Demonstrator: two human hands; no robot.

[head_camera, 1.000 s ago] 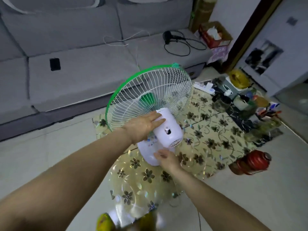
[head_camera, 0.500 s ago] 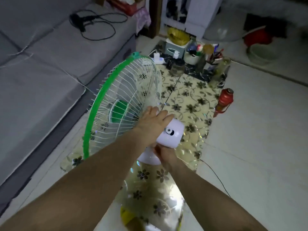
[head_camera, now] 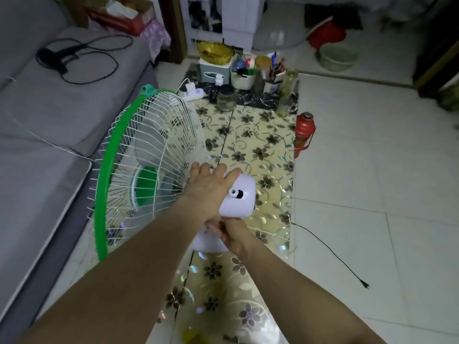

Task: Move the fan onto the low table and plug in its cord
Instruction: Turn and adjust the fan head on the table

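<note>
The fan (head_camera: 146,170), white with a green rim and green hub, stands on the low table (head_camera: 268,145), which has a floral glossy top. My left hand (head_camera: 208,187) lies over the top of the white motor housing. Below it, my right hand (head_camera: 233,234) grips the fan's neck just above the white base. The fan's black cord (head_camera: 327,252) trails off the table's right edge across the floor tiles, and its plug (head_camera: 365,285) lies loose on the floor. A white power strip (head_camera: 192,93) sits at the far end of the table.
A grey sofa (head_camera: 49,125) runs along the left, close to the fan's rim. A red flask (head_camera: 304,131) stands at the table's right edge. Jars, a pen holder and a white basket (head_camera: 242,78) crowd the far end. Basins (head_camera: 337,55) sit on the floor beyond.
The view has swung right and along the table. The fan has turned with it, its grille now facing the sofa. Both hands keep their hold. The cord and plug have come into view.
</note>
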